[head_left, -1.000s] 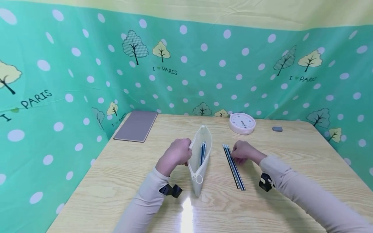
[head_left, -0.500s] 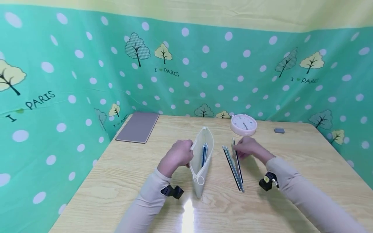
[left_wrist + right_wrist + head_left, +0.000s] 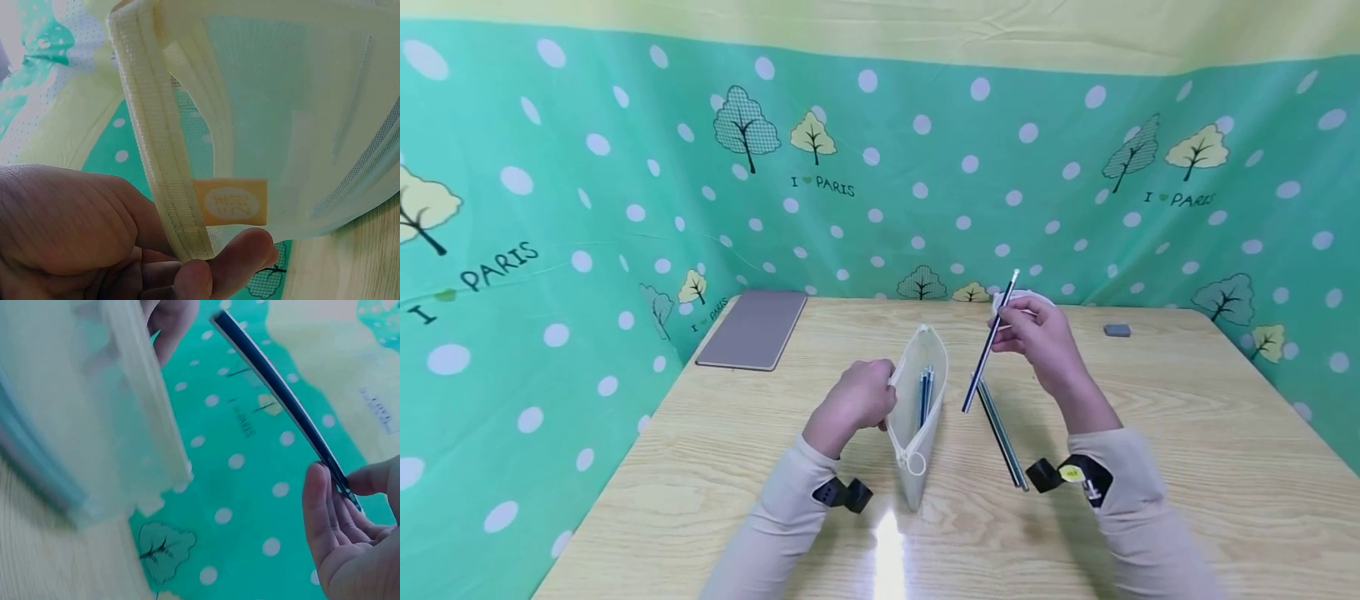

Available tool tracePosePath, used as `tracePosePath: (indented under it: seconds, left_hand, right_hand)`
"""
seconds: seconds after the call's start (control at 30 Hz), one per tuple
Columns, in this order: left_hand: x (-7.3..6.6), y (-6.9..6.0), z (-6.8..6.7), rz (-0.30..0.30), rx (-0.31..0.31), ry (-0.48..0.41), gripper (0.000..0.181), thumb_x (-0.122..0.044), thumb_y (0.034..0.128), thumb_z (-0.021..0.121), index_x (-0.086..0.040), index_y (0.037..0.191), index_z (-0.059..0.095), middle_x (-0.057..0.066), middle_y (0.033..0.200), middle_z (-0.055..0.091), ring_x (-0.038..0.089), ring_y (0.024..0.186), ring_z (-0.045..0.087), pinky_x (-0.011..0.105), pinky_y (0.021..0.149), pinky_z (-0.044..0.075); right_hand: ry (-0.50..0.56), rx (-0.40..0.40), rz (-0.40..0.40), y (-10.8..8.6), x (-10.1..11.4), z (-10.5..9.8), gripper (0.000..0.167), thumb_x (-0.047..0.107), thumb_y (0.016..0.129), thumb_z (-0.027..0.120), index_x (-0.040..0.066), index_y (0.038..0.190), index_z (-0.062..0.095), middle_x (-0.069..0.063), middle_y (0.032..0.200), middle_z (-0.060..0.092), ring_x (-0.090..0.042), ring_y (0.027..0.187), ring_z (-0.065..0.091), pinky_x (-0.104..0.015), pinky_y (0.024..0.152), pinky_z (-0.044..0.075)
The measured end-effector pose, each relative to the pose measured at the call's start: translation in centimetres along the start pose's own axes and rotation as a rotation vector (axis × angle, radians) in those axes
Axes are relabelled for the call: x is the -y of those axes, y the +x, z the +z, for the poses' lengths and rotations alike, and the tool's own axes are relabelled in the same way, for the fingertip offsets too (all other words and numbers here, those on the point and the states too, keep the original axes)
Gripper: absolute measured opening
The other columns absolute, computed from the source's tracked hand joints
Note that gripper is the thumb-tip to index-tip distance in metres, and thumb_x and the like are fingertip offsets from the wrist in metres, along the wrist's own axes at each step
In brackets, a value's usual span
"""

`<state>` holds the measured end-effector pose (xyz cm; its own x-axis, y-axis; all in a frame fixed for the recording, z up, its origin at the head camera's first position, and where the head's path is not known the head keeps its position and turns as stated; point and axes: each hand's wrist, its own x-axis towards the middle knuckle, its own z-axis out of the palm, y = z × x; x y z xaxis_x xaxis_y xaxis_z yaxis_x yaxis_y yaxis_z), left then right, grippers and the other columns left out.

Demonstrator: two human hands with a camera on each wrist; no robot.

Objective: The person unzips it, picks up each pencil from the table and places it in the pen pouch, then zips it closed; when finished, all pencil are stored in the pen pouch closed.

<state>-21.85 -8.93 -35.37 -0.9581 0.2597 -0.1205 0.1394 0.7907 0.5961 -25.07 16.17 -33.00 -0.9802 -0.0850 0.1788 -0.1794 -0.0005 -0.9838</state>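
In the head view my left hand (image 3: 856,396) pinches the near-left rim of a pale mesh zip pouch (image 3: 914,487), which stands with its mouth spread. Several pencils (image 3: 925,396) with dark stripes show inside it. My right hand (image 3: 1043,337) is raised to the right of the pouch. It pinches a dark blue striped pencil (image 3: 275,384) near its white-tipped end, the other end slanting down toward the pouch. Below that hand, more striped pencils (image 3: 1002,437) lie on the table. The left wrist view shows fingers (image 3: 240,256) on the pouch's edge beside an orange tag (image 3: 231,202).
Behind my right hand is a round pink-rimmed clock (image 3: 1033,295), mostly hidden. A grey eraser (image 3: 1117,331) lies at the back right. The flat grey notebook (image 3: 752,329) is at the back left. A green dotted curtain (image 3: 880,175) hangs behind the wooden table (image 3: 685,467).
My right hand has picked a pencil from the bunch on the table and lifted it up and back, turning it so its lower end points left. The left hand and pouch stay put.
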Motion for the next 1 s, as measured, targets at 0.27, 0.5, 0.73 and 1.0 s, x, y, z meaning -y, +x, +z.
tracePosePath:
  seconds: [0.27,0.5,0.73,1.0]
  left_hand:
    - [-0.1,0.1,0.2,0.013,-0.001,0.003,0.021,0.002,0.0984,0.052,0.005,0.114,0.066,0.010,0.082,0.069,0.015,0.052,0.066,0.026,0.049,0.051]
    - [0.0,0.1,0.2,0.017,-0.007,0.004,0.020,0.003,0.0970,0.053,0.006,0.112,0.066,0.012,0.083,0.069,0.016,0.053,0.066,0.026,0.048,0.053]
    - [0.1,0.0,0.1,-0.007,-0.008,-0.002,0.021,0.002,0.0976,0.053,0.006,0.115,0.065,0.014,0.087,0.071,0.016,0.054,0.066,0.027,0.050,0.054]
    - [0.2,0.2,0.0,-0.008,-0.008,-0.018,0.022,0.002,0.0976,0.053,0.006,0.116,0.065,0.016,0.090,0.072,0.016,0.055,0.067,0.027,0.049,0.054]
  right_hand:
    - [0.070,-0.092,-0.050,-1.6,0.2,1.0,0.008,0.002,0.104,0.052,0.004,0.110,0.057,0.007,0.086,0.075,-0.008,0.074,0.070,-0.022,0.072,0.061]
    - [0.080,-0.159,-0.091,-2.4,0.5,2.1,0.013,-0.002,0.101,0.055,-0.001,0.114,0.054,0.009,0.084,0.076,-0.009,0.074,0.073,-0.025,0.074,0.062]
    - [0.105,-0.182,-0.143,-2.1,-0.2,3.1,0.016,-0.005,0.100,0.056,-0.005,0.116,0.052,0.010,0.085,0.076,-0.008,0.069,0.074,-0.027,0.074,0.063]
    - [0.098,-0.138,-0.101,-1.9,-0.8,4.1,0.033,-0.008,0.098,0.056,-0.006,0.129,0.047,0.010,0.084,0.076,-0.008,0.072,0.074,-0.028,0.073,0.063]
